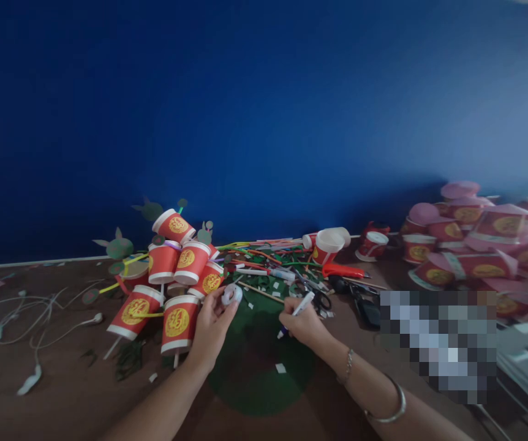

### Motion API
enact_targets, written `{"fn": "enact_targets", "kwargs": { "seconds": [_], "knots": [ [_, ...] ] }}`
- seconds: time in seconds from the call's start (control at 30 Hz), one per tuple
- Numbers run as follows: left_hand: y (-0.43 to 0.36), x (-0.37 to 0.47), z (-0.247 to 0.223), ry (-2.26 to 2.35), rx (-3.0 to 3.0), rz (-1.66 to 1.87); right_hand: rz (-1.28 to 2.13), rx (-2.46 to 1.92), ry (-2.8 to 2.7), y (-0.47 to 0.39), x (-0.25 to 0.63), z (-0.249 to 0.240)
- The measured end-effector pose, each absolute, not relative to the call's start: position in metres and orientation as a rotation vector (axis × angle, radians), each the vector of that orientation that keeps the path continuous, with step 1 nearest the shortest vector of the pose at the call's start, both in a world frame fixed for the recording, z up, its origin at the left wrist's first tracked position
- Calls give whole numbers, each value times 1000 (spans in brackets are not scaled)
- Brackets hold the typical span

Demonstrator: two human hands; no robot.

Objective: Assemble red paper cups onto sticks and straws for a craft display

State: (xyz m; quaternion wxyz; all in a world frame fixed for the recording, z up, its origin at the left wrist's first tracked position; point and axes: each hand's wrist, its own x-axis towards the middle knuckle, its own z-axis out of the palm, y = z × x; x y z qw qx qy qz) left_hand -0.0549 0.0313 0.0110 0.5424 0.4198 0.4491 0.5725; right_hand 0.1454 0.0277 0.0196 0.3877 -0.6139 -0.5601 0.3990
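Note:
My left hand point(212, 327) is closed around a small white ring-shaped roll point(232, 294), apparently tape, held up by thumb and fingers. In my right hand point(309, 323) is a white marker point(304, 304), its dark purple end pointing down and left. Both hands are over a dark green round sheet point(264, 383) on the table, where a small white paper piece point(281, 368) lies. Just left of my left hand, red paper cups point(180, 323) with yellow emblems stand piled up, some with sticks, coloured strips and green animal-head cutouts point(119, 247).
White earphones point(29, 380) lie tangled at left. Behind my hands are scissors point(323, 300), a red-handled cutter point(344, 271) and coloured strips point(264, 256). Dark keys point(367, 309) lie right, near a pixelated patch. More red cups with pink tops point(468, 214) crowd the far right. A blue wall point(264, 122) rises behind.

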Motion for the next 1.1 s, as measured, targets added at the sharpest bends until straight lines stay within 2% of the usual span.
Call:
{"fn": "enact_targets", "kwargs": {
  "seconds": [0.77, 1.1],
  "knots": [
    [31, -54, 13, 1087, 1012, 1372, 1251, -1315, -1483, 23, 146, 32],
    [31, -53, 15, 1088, 982, 1363, 1148, -1375, -1681, 20, 144, 28]
  ]
}}
